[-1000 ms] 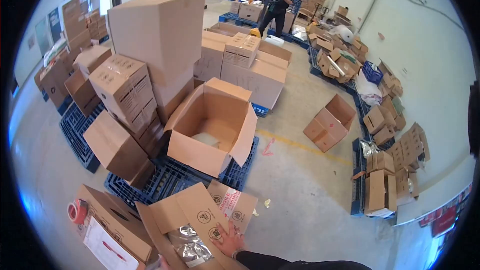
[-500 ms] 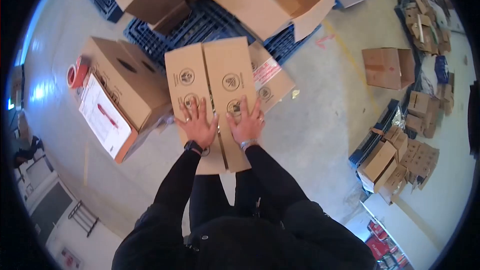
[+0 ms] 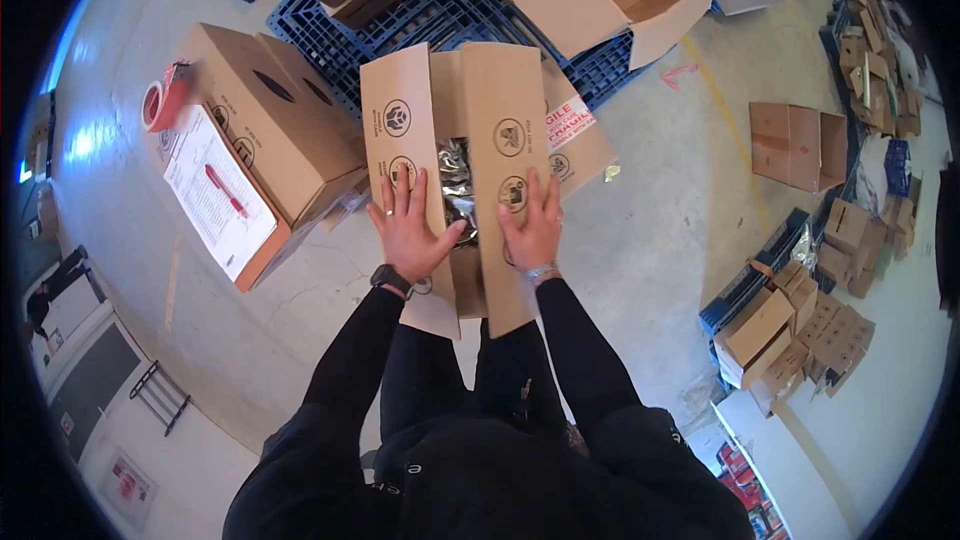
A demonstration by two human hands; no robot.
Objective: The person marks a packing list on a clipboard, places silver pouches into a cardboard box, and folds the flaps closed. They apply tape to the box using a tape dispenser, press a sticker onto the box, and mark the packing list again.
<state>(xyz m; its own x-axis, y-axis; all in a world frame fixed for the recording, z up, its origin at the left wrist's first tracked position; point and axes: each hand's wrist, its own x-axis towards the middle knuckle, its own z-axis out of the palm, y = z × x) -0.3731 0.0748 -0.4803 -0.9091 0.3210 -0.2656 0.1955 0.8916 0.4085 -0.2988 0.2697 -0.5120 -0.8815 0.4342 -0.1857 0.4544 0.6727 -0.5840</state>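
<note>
In front of me stands a cardboard box [image 3: 507,110] with two long top flaps printed with handling symbols. The flaps are parted, and shiny crumpled silvery packages [image 3: 456,172] show in the gap. My left hand [image 3: 412,236] lies on the left flap, fingers spread, thumb reaching toward the gap. On the right flap rests my right hand [image 3: 532,230], its fingers stretched out. Both hands touch the flaps without gripping anything. Behind the box's right side sits another carton with red-and-white fragile tape [image 3: 571,121].
At left, a closed carton [image 3: 275,110] bears a clipboard [image 3: 215,202] with papers, a red pen [image 3: 225,190] and a red tape roll [image 3: 153,106]. Blue pallets [image 3: 318,45] with a large open box [image 3: 590,0] lie ahead. Another open box [image 3: 790,145] stands on the floor at right.
The two flaps have moved apart and lifted, uncovering the silvery contents. My hands have spread farther from each other with the flaps. The whole view has shifted slightly.
</note>
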